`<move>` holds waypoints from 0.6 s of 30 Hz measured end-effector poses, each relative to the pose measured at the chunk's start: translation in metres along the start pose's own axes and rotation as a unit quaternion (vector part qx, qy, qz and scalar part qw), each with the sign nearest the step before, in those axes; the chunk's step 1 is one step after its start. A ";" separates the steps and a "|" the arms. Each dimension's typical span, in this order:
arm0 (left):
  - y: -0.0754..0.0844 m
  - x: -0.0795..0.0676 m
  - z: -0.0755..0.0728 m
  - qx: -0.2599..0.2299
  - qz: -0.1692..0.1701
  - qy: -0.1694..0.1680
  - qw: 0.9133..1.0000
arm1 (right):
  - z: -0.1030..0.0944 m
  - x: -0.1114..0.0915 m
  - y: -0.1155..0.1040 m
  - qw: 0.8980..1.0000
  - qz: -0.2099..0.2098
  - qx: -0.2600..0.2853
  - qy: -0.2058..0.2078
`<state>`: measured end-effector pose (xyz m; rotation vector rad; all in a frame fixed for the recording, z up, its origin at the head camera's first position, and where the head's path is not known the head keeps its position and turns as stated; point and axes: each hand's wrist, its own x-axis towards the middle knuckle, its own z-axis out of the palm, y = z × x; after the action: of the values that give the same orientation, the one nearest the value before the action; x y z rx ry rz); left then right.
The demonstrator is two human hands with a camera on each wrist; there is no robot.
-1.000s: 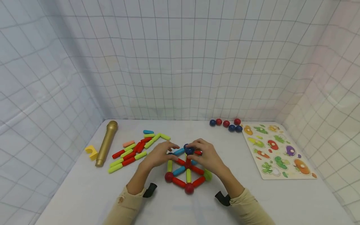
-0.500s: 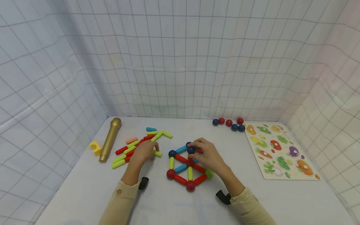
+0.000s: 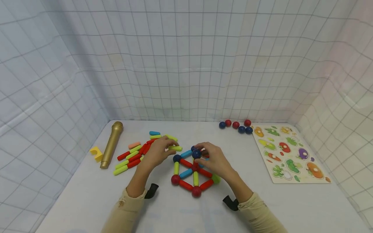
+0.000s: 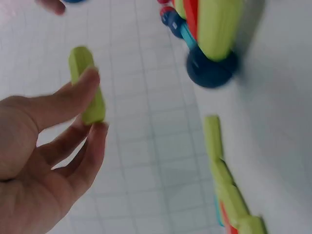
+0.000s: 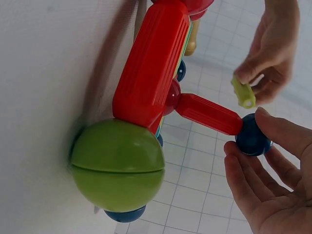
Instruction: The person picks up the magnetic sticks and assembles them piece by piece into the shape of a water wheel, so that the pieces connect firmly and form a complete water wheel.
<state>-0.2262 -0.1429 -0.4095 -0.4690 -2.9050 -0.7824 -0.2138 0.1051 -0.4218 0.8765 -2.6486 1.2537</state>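
1. Head view: both forearms, in beige sleeves (image 3: 123, 212), reach forward over the white table (image 3: 180, 216). The left hand (image 3: 157, 153) is partly closed, thumb and fingers pinching a green stick (image 3: 175, 148) above the table, just beyond the near-left side of a flat frame (image 3: 186, 174) of sticks and balls. The right hand (image 3: 215, 159) curves in from the other side, its fingertips around a dark blue ball (image 3: 196, 153) over the frame's middle. Loose sticks (image 3: 134, 158) lie to the left, near a smooth gold microphone (image 3: 112, 145); a flat puzzle board (image 3: 306, 181) with vegetable pieces lies at right.

2. Left wrist view: the thumb presses one side of the green stick, fingers bent against the other. The stick is faceted and blunt-ended.

3. Right wrist view: thumb and fingers cup the glossy, round blue ball at the end of a ridged red stick (image 5: 208, 113), which rises from the frame. A shiny green ball (image 5: 119, 165) shows a seam around its middle.
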 end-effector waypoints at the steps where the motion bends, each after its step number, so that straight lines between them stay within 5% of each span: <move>1: 0.007 -0.001 0.000 0.011 0.019 0.021 1.000 | 0.000 0.000 0.000 1.000 0.004 0.002 0.000; 8: 0.029 -0.002 0.010 0.072 0.119 0.133 0.981 | 0.003 0.002 -0.002 1.000 0.008 0.002 0.003; 14: 0.030 0.001 0.023 0.063 0.170 0.151 0.972 | 0.006 0.002 -0.003 1.000 0.007 -0.010 0.006; 18: 0.031 0.005 0.025 0.054 0.166 0.134 0.975 | 0.002 -0.002 -0.003 1.000 0.013 -0.010 0.015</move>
<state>-0.2214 -0.1030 -0.4155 -0.7481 -2.5124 -0.5836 -0.2104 0.1033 -0.4214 0.8160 -2.6522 1.2325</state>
